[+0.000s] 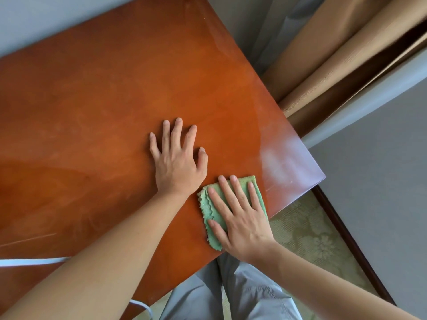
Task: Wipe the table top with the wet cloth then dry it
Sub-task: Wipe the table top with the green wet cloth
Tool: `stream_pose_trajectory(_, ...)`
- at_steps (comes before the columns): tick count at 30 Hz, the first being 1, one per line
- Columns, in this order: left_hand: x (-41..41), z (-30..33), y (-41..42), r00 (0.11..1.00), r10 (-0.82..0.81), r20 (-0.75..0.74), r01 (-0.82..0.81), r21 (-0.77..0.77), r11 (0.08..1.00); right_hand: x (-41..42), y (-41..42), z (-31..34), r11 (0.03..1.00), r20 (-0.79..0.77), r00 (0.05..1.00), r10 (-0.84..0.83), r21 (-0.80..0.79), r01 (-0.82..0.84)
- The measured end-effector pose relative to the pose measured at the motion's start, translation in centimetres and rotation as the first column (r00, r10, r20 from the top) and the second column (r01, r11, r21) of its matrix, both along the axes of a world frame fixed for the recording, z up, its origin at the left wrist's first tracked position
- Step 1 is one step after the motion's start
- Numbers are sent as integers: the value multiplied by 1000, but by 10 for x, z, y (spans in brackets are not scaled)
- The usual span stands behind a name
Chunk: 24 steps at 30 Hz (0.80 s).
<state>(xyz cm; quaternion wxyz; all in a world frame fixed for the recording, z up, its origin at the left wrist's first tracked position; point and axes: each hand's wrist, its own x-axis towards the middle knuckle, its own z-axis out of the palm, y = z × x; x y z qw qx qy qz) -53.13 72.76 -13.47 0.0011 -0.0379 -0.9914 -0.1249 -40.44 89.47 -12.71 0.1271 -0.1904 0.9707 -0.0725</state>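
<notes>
— Where's the cloth?
— The green cloth (209, 210) lies flat on the reddish table (97, 107), near its right corner.
— And the right hand (240, 215)?
— Spread flat on the cloth, fingers straight, pressing down; its grip closes on nothing.
— The left hand (178, 158)?
— Just beside it, palm down on bare wood, fingers splayed, holding nothing. Brown curtains (323, 56) hang beyond the table.

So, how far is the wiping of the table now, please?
Still in the wiping stage, it seems. The right hand presses the green cloth flat on the table top near the front right corner, while the left hand rests flat beside it. Faint streaks across the wood suggest some passes are done. No second cloth is in view, so drying seems left.
</notes>
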Motion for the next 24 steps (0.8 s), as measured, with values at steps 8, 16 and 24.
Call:
stream_pose_trajectory(8, -1, 1, -1, 1000, -4, 18, 4, -26, 1000, -32, 75, -1, 988, 29, 991, -132, 79, 130)
stream_pose_trajectory(16, 0, 1, 0, 1000, 1, -3, -1, -11, 1000, -20, 8, 1, 978, 7, 978, -210, 13, 210)
stream_pose_trajectory(24, 1, 1, -1, 1000, -5, -4, 5, -12, 1000, -23, 17, -6, 1000, -9, 1000, 19, 0, -19)
